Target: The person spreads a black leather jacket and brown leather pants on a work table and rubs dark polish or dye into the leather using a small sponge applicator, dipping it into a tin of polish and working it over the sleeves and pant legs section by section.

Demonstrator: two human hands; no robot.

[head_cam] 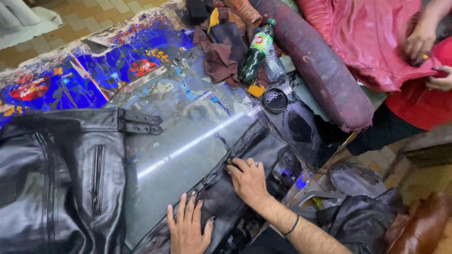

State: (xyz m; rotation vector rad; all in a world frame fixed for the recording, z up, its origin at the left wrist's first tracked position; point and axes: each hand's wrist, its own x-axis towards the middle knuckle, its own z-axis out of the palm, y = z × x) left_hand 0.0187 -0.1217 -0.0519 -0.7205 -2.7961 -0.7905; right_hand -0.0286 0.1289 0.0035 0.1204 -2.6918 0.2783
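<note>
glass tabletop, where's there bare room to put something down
The widest bare glass lies between the black jacket, the black leather panel under both hands, left hand and right hand, and the scrap pile. The far right is crowded: green bottle, round black tin, maroon roll.

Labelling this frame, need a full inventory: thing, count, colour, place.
black leather jacket: 1, black, spread at left, zip pocket showing
black leather panel: 1, black, near edge, under both hands
glass sheet: 1, clear, over the table middle
table: 1, blue floral top
green bottle: 1, lying at far side
clear bottle: 1, beside it
round tin: 1, black, near the bottles
leather scraps: pile, brown and maroon
red leather jacket: 1, top right, under another person's hands
left hand: flat on panel
right hand: fingers on panel's zip edge
</note>
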